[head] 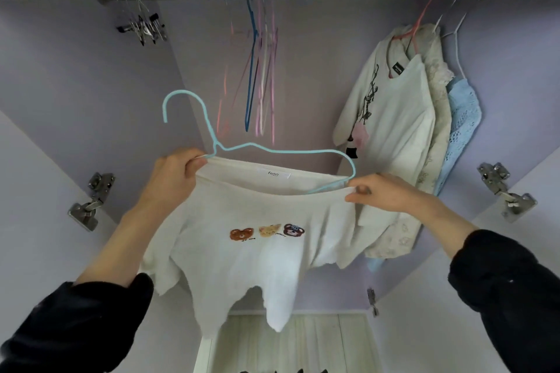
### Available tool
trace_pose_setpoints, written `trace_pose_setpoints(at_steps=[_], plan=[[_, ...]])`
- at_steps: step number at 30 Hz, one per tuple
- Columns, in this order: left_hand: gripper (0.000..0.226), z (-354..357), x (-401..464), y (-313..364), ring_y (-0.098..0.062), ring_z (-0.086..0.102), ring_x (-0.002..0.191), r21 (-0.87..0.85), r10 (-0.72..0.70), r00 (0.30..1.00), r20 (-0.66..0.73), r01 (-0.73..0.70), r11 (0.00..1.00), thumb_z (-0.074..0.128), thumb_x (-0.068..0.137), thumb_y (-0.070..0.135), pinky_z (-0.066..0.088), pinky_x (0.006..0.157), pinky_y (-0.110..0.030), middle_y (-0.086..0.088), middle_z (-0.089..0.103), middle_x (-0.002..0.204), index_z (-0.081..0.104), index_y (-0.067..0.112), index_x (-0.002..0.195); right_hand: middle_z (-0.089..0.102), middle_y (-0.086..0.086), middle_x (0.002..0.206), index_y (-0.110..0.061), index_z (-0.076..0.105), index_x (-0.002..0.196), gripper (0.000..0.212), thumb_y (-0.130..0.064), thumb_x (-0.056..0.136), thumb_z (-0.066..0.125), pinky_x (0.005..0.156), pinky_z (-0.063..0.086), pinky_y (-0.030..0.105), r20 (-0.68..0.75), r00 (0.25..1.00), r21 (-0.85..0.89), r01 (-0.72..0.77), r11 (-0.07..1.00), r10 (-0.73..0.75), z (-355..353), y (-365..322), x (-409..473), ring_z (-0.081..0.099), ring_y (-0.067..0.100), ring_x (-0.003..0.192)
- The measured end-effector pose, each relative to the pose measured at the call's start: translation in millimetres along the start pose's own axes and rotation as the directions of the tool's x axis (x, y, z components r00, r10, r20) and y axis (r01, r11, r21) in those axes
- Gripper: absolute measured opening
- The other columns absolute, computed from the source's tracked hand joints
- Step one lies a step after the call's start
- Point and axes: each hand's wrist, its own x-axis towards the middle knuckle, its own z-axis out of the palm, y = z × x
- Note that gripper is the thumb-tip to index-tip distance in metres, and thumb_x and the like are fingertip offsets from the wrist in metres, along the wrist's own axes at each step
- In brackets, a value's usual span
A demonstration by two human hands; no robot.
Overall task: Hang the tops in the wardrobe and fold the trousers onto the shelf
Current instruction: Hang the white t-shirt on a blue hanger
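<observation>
I hold up a white top point(242, 257) with three small bear faces on its chest, in front of the open wardrobe. A light blue wire hanger point(212, 130) sits partly inside its neck opening, with the hook up and to the left. My left hand point(172, 172) pinches the left side of the collar together with the hanger. On the other side, my right hand point(385, 194) pinches the collar's right edge, next to the hanger's right shoulder. The top's hem hangs loose below.
Several empty coloured hangers point(257, 70) dangle from the middle of the rail. Clip hangers point(142, 27) are at the upper left. Three tops point(403, 130) hang at the right: white, cream lace and light blue. Door hinges point(91, 200) point(506, 191) stick out on both sides.
</observation>
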Motion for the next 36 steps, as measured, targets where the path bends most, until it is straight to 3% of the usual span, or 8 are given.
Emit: trace_pose_setpoints(at_steps=[5, 8, 12, 18, 21, 27, 31, 36], plan=[[0.012, 3.1, 3.3, -16.1, -0.037, 0.062, 0.088, 0.078, 0.041, 0.999, 0.004, -0.041, 0.996, 0.053, 0.094, 0.008, 0.039, 0.073, -0.033, -0.017, 0.066, 0.094, 0.065, 0.003, 0.093, 0.054, -0.018, 0.058, -0.044, 0.066, 0.085, 0.003, -0.045, 0.084, 0.063, 0.057, 0.037, 0.011, -0.051, 0.997, 0.074, 0.061, 0.995, -0.057, -19.8, 0.1, 3.4, 0.050, -0.004, 0.059], [0.013, 3.7, -1.0, -20.9, -0.038, 0.061, 0.091, 0.096, 0.021, 0.999, 0.029, -0.023, 0.995, 0.052, 0.094, 0.007, 0.043, 0.076, -0.039, -0.019, 0.065, 0.097, 0.064, 0.002, 0.094, 0.052, -0.019, 0.047, -0.041, 0.062, 0.055, 0.027, -0.037, 0.080, 0.071, 0.050, 0.034, 0.008, -0.096, 0.991, 0.226, 0.110, 0.968, -0.091, -26.2, -3.3, 4.0, 0.046, -0.003, 0.047], [0.014, 6.0, -14.8, -20.3, -0.042, 0.062, 0.091, 0.108, -0.036, 0.998, 0.058, 0.030, 0.994, 0.053, 0.092, 0.003, 0.047, 0.079, -0.046, -0.022, 0.063, 0.101, 0.065, -0.001, 0.098, 0.038, -0.008, 0.044, -0.012, 0.050, 0.051, 0.044, -0.039, 0.077, 0.074, 0.047, 0.026, 0.017, -0.129, 0.986, 0.202, 0.129, 0.971, -0.104, -37.4, -8.8, 10.7, 0.035, 0.004, 0.046], [0.019, 12.7, -16.7, 8.2, -0.043, 0.061, 0.089, 0.157, 0.026, 0.991, 0.134, -0.047, 0.986, 0.053, 0.094, 0.011, 0.049, 0.076, -0.048, -0.019, 0.061, 0.103, 0.068, 0.005, 0.104, 0.052, -0.001, 0.061, -0.013, 0.051, 0.056, 0.046, -0.052, 0.078, 0.064, 0.067, 0.044, 0.034, -0.183, 0.959, -0.184, 0.181, 0.966, -0.214, -45.9, -58.0, 8.9, 0.052, 0.022, 0.067], [0.017, 18.1, -16.0, 24.7, -0.040, 0.060, 0.084, 0.151, 0.072, 0.992, 0.103, -0.087, 0.985, 0.053, 0.094, 0.014, 0.048, 0.068, -0.043, -0.013, 0.062, 0.098, 0.068, 0.007, 0.100, 0.044, -0.008, 0.061, -0.021, 0.045, 0.053, 0.044, -0.050, 0.081, 0.062, 0.070, 0.037, 0.032, -0.241, 0.919, -0.215, 0.263, 0.941, -0.312, -41.1, -90.4, 1.5, 0.049, 0.020, 0.068], [0.012, 11.4, -10.1, 36.7, -0.031, 0.061, 0.076, -0.057, 0.088, 0.994, -0.070, -0.092, 0.994, 0.057, 0.091, 0.006, 0.036, 0.065, -0.026, -0.010, 0.066, 0.087, 0.069, 0.002, 0.093, 0.062, -0.017, 0.072, -0.036, 0.068, 0.107, 0.023, -0.044, 0.086, 0.061, 0.071, 0.043, 0.023, -0.169, 0.940, 0.066, 0.312, 0.948, -0.298, -29.2, -101.3, -6.7, 0.058, 0.006, 0.073], [0.014, 9.7, -10.5, 46.8, -0.030, 0.063, 0.078, -0.083, 0.097, 0.989, -0.114, -0.107, 0.991, 0.057, 0.091, 0.004, 0.039, 0.069, -0.026, -0.010, 0.069, 0.090, 0.070, 0.001, 0.095, 0.061, -0.007, 0.078, -0.024, 0.067, 0.112, 0.025, -0.028, 0.088, 0.064, 0.073, 0.037, 0.017, -0.445, 0.857, 0.191, 0.374, 0.908, -0.260, -35.9, -104.9, 0.7, 0.049, -0.002, 0.064], [0.013, 14.3, -8.9, 69.3, -0.027, 0.063, 0.078, -0.142, 0.162, 0.983, -0.086, -0.173, 0.975, 0.058, 0.091, 0.007, 0.046, 0.070, -0.031, -0.008, 0.067, 0.088, 0.070, 0.005, 0.095, 0.060, -0.004, 0.072, -0.015, 0.068, 0.095, 0.017, -0.030, 0.087, 0.064, 0.067, 0.042, 0.026, -0.348, 0.881, 0.300, 0.429, 0.852, -0.321, -32.4, -142.2, 6.6, 0.050, 0.011, 0.062]])
